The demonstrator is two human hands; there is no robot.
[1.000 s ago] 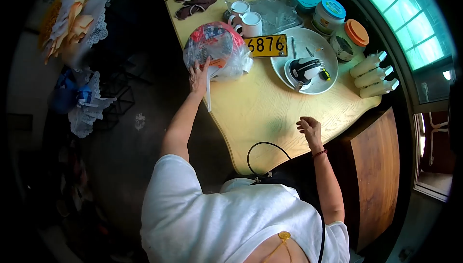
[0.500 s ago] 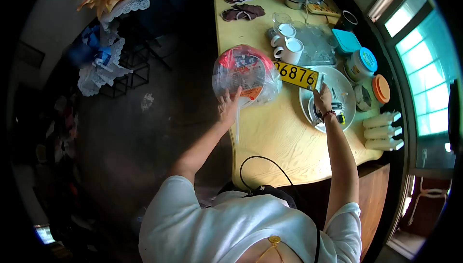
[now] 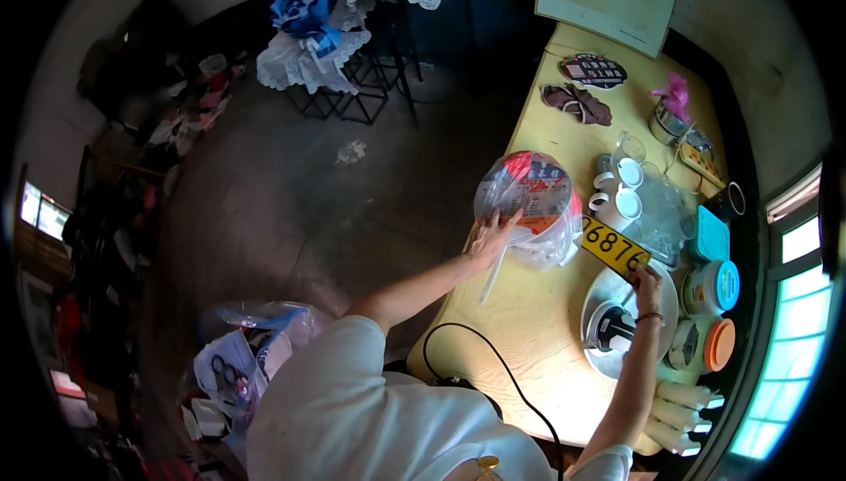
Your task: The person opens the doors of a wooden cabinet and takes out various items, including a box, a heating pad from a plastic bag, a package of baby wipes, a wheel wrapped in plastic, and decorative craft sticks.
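My left hand (image 3: 493,236) rests with spread fingers on a round fan (image 3: 539,197) wrapped in clear plastic bag, its white handle (image 3: 493,276) sticking out over the table. My right hand (image 3: 649,283) has its fingers closed at the lower right corner of a yellow plate (image 3: 614,246) with black digits. The plate's left end reaches the plastic. Under and beside the right hand lies a large round tray (image 3: 599,290) holding a black and white object (image 3: 614,328). Two white mugs (image 3: 627,204) stand behind the yellow plate.
Jars with a blue lid (image 3: 726,285) and an orange lid (image 3: 719,345) line the window side, near white bottles (image 3: 674,419). Glasses, a turquoise box (image 3: 712,234) and a steel pot (image 3: 667,121) stand farther back. A black cable (image 3: 493,349) loops over the table's front edge.
My right hand has gone from above the bare tabletop to the yellow plate's corner and closed there. My left hand stays on the wrapped fan. The whole view has swung left.
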